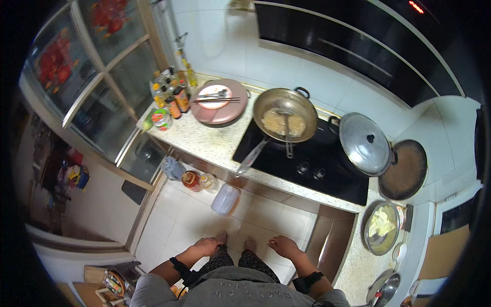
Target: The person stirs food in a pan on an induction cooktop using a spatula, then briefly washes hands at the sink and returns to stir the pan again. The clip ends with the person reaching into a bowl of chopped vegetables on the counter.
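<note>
My left hand (209, 246) hangs low in front of my body, loosely curled and holding nothing that I can see. Level with it on the other side, my right hand (284, 246) is also bare, its fingers slightly bent. Both are well away from the counter. A wok (261, 100) with pale food (272, 121) in it stands on the black gas hob (264, 163). A metal spatula (288, 144) rests in the wok, its handle over the near rim. The wok's long handle (253, 155) points towards the counter edge.
A domed metal lid (362, 144) lies at the hob's right, beside a round brown board (406, 169). A bowl of cut cabbage (381, 222) sits on the right counter. Chopsticks and a plate (209, 92) top a pink appliance (222, 113). Plastic containers (225, 199) stand on the floor.
</note>
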`<state>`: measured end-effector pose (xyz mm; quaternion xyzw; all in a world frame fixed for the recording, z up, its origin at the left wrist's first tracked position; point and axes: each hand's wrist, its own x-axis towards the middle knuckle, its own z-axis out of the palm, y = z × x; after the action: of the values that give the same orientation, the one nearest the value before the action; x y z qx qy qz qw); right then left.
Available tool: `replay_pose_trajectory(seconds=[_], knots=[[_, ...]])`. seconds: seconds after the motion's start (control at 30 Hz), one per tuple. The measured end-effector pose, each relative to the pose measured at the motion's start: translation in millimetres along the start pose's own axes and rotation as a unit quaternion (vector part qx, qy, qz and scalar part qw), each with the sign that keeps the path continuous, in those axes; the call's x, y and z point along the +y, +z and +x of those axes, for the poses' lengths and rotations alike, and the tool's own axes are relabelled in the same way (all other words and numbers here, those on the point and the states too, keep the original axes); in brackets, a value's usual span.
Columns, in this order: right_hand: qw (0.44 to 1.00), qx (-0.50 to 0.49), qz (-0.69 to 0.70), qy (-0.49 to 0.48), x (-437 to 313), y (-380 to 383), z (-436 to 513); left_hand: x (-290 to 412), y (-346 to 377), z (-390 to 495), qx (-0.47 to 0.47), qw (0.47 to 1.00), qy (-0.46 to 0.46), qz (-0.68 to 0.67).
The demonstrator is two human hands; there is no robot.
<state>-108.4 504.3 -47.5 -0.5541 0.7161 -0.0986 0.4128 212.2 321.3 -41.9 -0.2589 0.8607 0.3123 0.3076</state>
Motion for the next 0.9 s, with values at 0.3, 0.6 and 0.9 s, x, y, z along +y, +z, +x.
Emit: replay_pose_trajectory(seconds=[0.3,0.6,0.9], knots=[[0.996,-0.007,-0.064,-0.067,-111,-3,75,-81,32,-99,0.209,0.951,-0.088,-0.208],[0.973,-0.098,-0.101,-0.181,-245,64,144,-188,162,-232,0.185,0.918,-0.238,-0.258],[0.991,-0.037,-0.083,-0.096,-214,29,92,-201,120,-182,0.169,0.942,-0.2,-0.211]])
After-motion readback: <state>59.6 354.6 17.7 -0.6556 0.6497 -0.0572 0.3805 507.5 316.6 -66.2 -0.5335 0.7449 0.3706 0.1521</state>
